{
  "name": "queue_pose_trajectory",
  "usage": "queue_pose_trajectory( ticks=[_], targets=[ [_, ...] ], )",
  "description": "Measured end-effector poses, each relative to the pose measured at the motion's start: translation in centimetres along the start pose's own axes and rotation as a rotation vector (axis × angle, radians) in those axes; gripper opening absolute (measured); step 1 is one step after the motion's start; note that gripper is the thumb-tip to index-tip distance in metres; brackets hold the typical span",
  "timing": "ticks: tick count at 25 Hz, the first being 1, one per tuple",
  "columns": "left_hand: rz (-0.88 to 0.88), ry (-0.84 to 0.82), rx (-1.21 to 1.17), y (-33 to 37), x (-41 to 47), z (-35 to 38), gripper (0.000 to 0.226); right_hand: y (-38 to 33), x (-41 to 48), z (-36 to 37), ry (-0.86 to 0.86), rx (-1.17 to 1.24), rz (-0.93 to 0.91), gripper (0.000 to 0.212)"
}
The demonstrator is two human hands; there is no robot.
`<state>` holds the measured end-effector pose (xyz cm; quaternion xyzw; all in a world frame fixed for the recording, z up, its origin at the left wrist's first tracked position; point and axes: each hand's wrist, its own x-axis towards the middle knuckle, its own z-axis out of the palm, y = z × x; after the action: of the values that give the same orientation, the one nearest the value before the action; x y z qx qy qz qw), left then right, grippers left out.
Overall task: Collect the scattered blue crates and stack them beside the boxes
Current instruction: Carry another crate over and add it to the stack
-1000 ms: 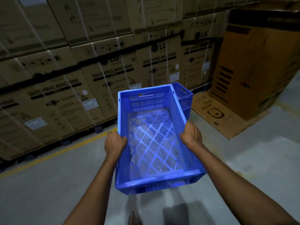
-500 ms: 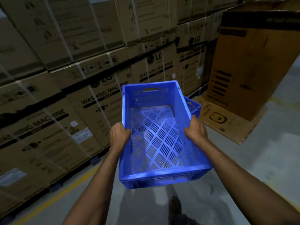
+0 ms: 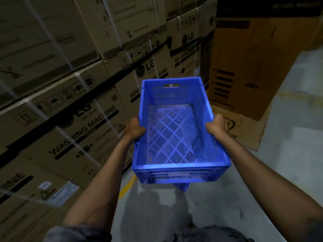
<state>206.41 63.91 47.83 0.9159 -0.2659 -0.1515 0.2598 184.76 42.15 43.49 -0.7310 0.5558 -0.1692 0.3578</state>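
Two bare hands carry an empty blue crate at waist height down a dim warehouse aisle. At left, strapped washing-machine cartons rise in a wall beside a yellow floor line. The left hand is closed over the crate's left rim, fingers curled down the outer wall, thumb inside. Beneath the crate's near end a corner of a second blue crate shows on the floor, most of it hidden. The right hand clamps the opposite rim the same way. Further right stands a tall brown carton on flattened cardboard. The step in hand appears to be delivery to the stack; the next move likely calls for squaring the carried crate over the one below and lowering it level so the rims seat.
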Motion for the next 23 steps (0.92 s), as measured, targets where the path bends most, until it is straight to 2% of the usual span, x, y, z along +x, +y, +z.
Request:
queue_pose_trajectory(
  ticks=[3,8,11,13,15,18,23],
  targets=[
    [0.068,-0.063,-0.125,0.0,5.3,0.0,0.054,-1.6,2.2,1.0,-0.031,0.026,0.043,0.03],
    [0.187,-0.178,-0.195,-0.7,13.5,-0.4,0.053,-2.5,4.3,4.8,0.006,0.059,0.106,0.04],
    [0.289,-0.187,-0.178,-2.1,17.8,-1.0,0.053,-3.5,3.8,7.8,-0.026,0.008,0.088,0.069],
    [0.479,-0.222,-0.18,-4.0,20.8,-1.6,0.063,-5.8,1.8,10.6,0.025,-0.1,0.044,0.086],
    [0.666,-0.296,-0.091,-6.3,24.0,-1.8,0.069,-8.0,-0.2,14.0,0.098,-0.231,0.082,0.077],
    [0.673,-0.351,0.058,-9.4,28.0,-1.7,0.065,-10.9,-2.6,18.5,0.162,-0.353,0.183,0.049],
    [0.711,-0.467,0.132,-9.5,33.0,-0.1,0.069,-11.8,-2.7,20.9,0.194,-0.404,0.327,0.05]
  ],
)
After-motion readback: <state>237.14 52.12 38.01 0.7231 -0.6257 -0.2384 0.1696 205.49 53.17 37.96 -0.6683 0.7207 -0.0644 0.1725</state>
